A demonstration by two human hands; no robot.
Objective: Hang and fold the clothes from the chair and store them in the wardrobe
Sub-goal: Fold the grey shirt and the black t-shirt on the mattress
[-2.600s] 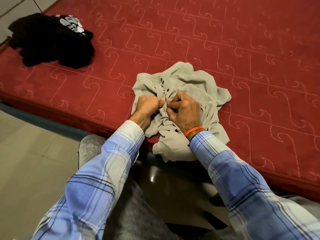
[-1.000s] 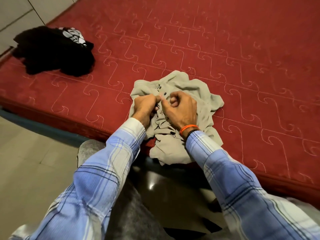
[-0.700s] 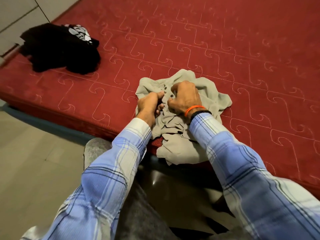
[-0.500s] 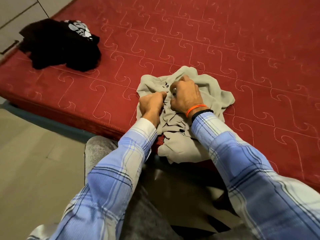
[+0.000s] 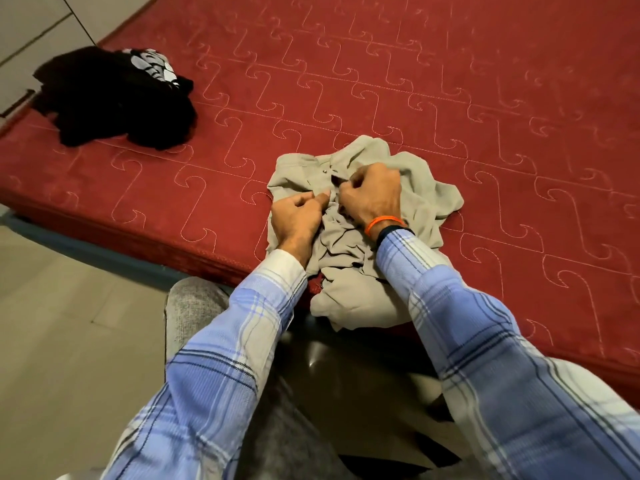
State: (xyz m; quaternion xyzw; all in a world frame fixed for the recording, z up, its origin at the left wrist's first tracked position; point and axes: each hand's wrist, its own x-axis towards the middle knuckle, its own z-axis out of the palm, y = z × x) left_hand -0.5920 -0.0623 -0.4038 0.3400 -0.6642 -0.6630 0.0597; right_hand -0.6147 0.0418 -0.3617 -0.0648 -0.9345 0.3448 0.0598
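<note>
Beige shirt (image 5: 356,244): crumpled on the near edge of the red mattress (image 5: 450,98), long axis running away from the person, collar end (buttons showing) farthest, lower end overhanging the edge. Left hand (image 5: 298,216) and right hand (image 5: 372,195): both curled, pinching its button placket. Black garment (image 5: 114,98): heaped, far left.

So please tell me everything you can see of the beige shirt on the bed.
The beige shirt is soft, thin-looking cloth with small dark buttons, crumpled in a heap at the near edge of the red mattress, one part hanging over it. The left hand and right hand pinch its button strip.
</note>
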